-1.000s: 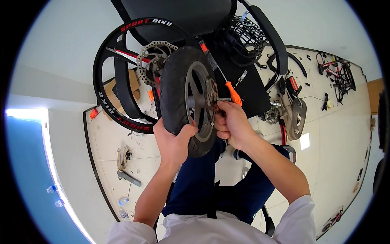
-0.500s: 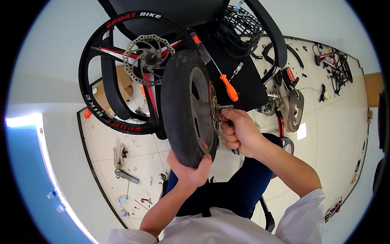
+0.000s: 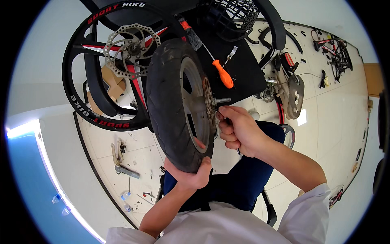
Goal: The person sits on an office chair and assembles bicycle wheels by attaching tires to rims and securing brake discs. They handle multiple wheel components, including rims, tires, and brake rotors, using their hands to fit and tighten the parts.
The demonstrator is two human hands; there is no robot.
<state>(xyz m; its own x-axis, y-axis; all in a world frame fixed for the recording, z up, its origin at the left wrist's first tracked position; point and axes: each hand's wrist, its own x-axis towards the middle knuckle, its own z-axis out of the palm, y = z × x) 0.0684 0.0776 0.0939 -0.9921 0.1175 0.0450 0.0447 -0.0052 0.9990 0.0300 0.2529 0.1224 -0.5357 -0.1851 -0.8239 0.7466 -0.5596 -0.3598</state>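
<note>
Your hands are apart. Your left hand (image 3: 190, 177) is clamped on the lower tyre of the small wheel (image 3: 172, 105), which stands between your hands. Your right hand (image 3: 243, 132) is curled just beside its axle (image 3: 222, 100); whether it grips anything cannot be told. Counted: one larger wheel (image 3: 139, 85) beyond your left hand; one brake disc (image 3: 132, 49) on each wheel; one orange-handled screwdriver (image 3: 222, 73) on the chair seat (image 3: 245, 81), beyond your right hand. Container: one black basket (image 3: 233, 24), farther beyond; contents unclear.

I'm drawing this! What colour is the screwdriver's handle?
The handle is bright orange, best seen in the head view.
</note>
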